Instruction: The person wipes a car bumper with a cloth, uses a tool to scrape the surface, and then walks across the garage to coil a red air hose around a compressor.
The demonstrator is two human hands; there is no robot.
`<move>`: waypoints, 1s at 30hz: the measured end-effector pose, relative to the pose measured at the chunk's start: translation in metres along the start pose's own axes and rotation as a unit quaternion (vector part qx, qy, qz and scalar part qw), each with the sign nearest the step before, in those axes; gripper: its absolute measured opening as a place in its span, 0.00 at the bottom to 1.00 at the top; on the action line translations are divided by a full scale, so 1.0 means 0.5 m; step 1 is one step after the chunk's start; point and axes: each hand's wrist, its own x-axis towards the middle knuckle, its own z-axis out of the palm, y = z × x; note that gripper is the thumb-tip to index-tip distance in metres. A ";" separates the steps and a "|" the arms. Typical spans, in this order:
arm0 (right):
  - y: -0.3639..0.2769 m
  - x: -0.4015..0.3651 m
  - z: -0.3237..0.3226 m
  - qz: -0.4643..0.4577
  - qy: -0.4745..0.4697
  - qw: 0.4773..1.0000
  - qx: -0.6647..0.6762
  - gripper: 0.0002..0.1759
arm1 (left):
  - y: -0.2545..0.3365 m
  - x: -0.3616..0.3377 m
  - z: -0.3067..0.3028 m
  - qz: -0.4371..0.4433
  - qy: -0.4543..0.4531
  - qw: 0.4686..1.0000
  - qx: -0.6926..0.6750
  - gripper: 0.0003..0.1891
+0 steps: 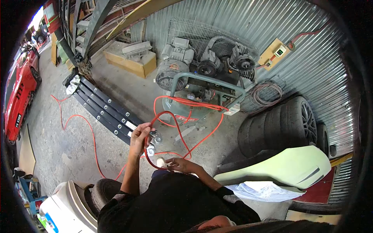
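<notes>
My left hand [140, 136] is closed round a red hose [176, 120], which rises from it in a loop. Nearer my body, my right hand [179, 165] has its fingers closed on a lower stretch of the same hose. More of the hose lies over the green air compressor [182, 110] in front of me and trails across the floor to the left. Beside my left hand, long black bars [105, 108] with metal rings lie on the concrete.
Stacked tyres [264, 128] stand at the right, behind a pale green panel [287, 169]. A cardboard box [132, 64] sits behind the bars. A red car [19, 93] is at the far left, and a coiled cable [267, 94] lies by the metal wall.
</notes>
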 end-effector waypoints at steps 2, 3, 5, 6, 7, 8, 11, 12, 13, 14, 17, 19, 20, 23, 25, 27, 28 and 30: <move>0.037 -0.002 -0.001 -0.022 0.023 0.999 0.001 0.33 | 0.000 -0.004 0.000 0.037 0.024 0.983 0.179 0.16; 0.060 -0.004 -0.004 -0.046 0.050 0.998 0.003 0.33 | 0.004 -0.009 0.007 0.034 0.037 0.975 0.218 0.20; 0.069 -0.015 -0.015 -0.033 0.070 0.997 -0.004 0.31 | 0.009 -0.015 0.017 0.033 0.040 0.974 0.221 0.21; 0.073 -0.021 -0.019 -0.021 0.090 0.996 -0.011 0.30 | 0.009 -0.018 0.020 0.031 0.043 0.973 0.225 0.22; 0.079 -0.026 -0.026 -0.030 0.086 0.996 -0.026 0.32 | 0.005 -0.020 0.026 0.042 0.050 0.979 0.193 0.20; 0.084 -0.032 -0.029 -0.030 0.086 0.996 -0.025 0.32 | 0.007 -0.023 0.033 0.040 0.050 0.979 0.194 0.20; 0.127 -0.034 -0.028 -0.106 0.138 0.973 -0.151 0.40 | 0.017 -0.030 0.058 0.015 0.061 0.996 0.059 0.16; 0.161 -0.028 -0.026 -0.106 0.140 0.973 -0.149 0.40 | 0.015 -0.026 0.059 0.013 0.059 0.996 0.060 0.16; 0.183 -0.025 -0.021 -0.049 0.098 0.986 -0.124 0.40 | 0.014 -0.023 0.058 0.026 0.060 0.997 0.026 0.15; 0.203 -0.023 -0.016 0.007 0.054 0.994 -0.099 0.41 | 0.014 -0.020 0.058 0.040 0.063 0.997 -0.007 0.14; 0.306 -0.007 0.029 -0.029 0.089 0.991 -0.091 0.46 | 0.023 -0.006 0.063 0.067 0.082 0.991 -0.077 0.14; 0.317 -0.002 0.052 -0.089 0.177 0.972 -0.124 0.50 | 0.031 -0.001 0.069 0.088 0.078 0.985 -0.124 0.15; 0.292 -0.008 0.056 -0.090 0.174 0.973 -0.123 0.50 | 0.030 0.003 0.072 0.089 0.081 0.985 -0.123 0.15; 0.250 -0.009 0.060 -0.159 0.234 0.942 -0.183 0.42 | 0.012 0.007 0.074 0.152 0.033 0.962 -0.224 0.22; 0.250 -0.010 0.059 -0.250 0.159 0.939 -0.174 0.25 | 0.011 -0.004 0.115 0.166 0.073 0.957 -0.225 0.25; 0.190 -0.073 0.046 -0.152 0.113 0.980 -0.065 0.20 | -0.004 -0.003 0.120 0.210 0.043 0.954 -0.210 0.30; 0.163 -0.101 0.041 -0.046 0.061 0.996 0.044 0.18 | 0.002 -0.012 0.138 0.216 0.044 0.953 -0.206 0.30; 0.275 -0.094 0.051 -0.126 0.158 0.976 0.084 0.21 | 0.019 -0.030 0.187 0.294 0.073 0.947 -0.105 0.31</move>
